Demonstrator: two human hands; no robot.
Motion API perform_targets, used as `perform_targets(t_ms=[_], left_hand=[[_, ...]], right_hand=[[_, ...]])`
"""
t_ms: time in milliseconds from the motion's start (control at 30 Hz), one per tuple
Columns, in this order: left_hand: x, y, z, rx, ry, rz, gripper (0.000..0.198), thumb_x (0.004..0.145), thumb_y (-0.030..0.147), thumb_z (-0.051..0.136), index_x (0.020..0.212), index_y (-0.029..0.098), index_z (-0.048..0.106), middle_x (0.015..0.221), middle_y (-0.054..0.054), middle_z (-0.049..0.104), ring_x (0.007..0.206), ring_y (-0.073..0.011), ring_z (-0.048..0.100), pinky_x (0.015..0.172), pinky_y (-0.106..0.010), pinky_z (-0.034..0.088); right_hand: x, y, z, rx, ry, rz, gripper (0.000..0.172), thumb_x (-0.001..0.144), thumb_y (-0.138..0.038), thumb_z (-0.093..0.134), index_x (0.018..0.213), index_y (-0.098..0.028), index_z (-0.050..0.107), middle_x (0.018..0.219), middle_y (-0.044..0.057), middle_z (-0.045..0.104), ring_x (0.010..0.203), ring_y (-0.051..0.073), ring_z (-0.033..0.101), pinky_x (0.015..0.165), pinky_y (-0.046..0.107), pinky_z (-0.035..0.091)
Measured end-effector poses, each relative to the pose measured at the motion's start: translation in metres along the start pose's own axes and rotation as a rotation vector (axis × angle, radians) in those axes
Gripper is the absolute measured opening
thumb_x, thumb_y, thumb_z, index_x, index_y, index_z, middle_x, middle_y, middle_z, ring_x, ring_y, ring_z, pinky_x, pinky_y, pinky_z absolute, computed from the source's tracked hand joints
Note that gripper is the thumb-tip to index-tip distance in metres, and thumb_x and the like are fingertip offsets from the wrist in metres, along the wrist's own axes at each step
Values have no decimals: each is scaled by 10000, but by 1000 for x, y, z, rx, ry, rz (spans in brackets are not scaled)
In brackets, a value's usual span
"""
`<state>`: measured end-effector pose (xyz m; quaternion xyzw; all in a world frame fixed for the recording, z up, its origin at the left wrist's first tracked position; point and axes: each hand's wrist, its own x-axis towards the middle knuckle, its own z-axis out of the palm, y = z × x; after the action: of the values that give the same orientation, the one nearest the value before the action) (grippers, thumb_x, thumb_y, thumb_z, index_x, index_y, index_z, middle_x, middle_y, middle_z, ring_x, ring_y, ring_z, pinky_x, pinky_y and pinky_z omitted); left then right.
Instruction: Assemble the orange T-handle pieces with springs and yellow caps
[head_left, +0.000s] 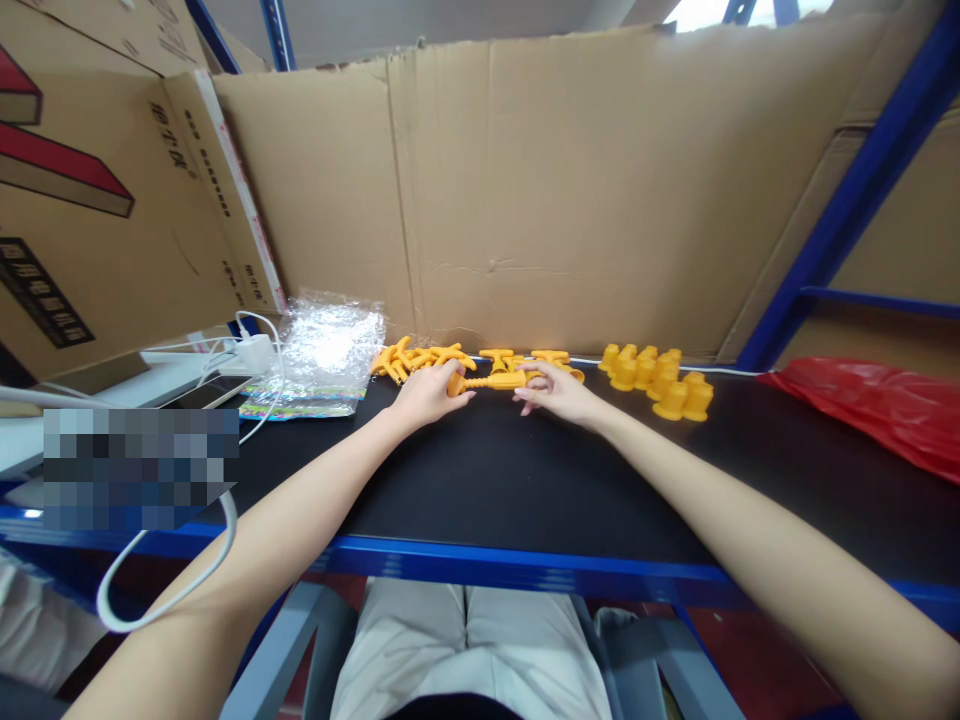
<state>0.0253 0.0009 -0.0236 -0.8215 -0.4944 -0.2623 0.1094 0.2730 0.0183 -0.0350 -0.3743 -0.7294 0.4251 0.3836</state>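
The left hand (pixel 429 397) and right hand (pixel 561 394), fingers closed, grip opposite ends of a yellow threaded part (pixel 495 381). Yellow cups (pixel 663 379) stand at right.

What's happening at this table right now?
A person's left hand and right hand hold a yellow rod between them over the black table. More yellow parts lie just behind the hands. Yellow cups stand to the right, with a red bag beyond them.
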Motion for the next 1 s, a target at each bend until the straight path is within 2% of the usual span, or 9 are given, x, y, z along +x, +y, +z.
perform_targets(t_ms=[133, 767, 1000], left_hand=[[-1, 2, 0, -11, 5, 4, 355, 792, 459, 566, 1029, 196, 543, 851, -59, 652, 810, -235, 631, 721, -344, 476], [-3, 3, -1, -14, 29, 18, 342, 786, 457, 579, 1012, 205, 532, 859, -49, 647, 807, -218, 629, 724, -331, 473], [-3, 4, -1, 1, 30, 23, 337, 790, 445, 578, 1017, 202, 531, 864, -54, 652, 825, -224, 632, 728, -332, 475]], right_hand=[[1, 3, -2, -4, 5, -11, 381, 772, -280, 662, 1074, -175, 456, 749, 13, 676, 553, 132, 644, 716, 361, 555], [-3, -2, -2, -34, 1, 1, 405, 767, -391, 670, 1052, -140, 530, 749, 58, 708, 577, 150, 662, 719, 351, 554], [-6, -7, -1, -19, 13, 44, 366, 779, -403, 660, 1018, -149, 548, 727, 55, 702, 586, 155, 661, 714, 343, 551]])
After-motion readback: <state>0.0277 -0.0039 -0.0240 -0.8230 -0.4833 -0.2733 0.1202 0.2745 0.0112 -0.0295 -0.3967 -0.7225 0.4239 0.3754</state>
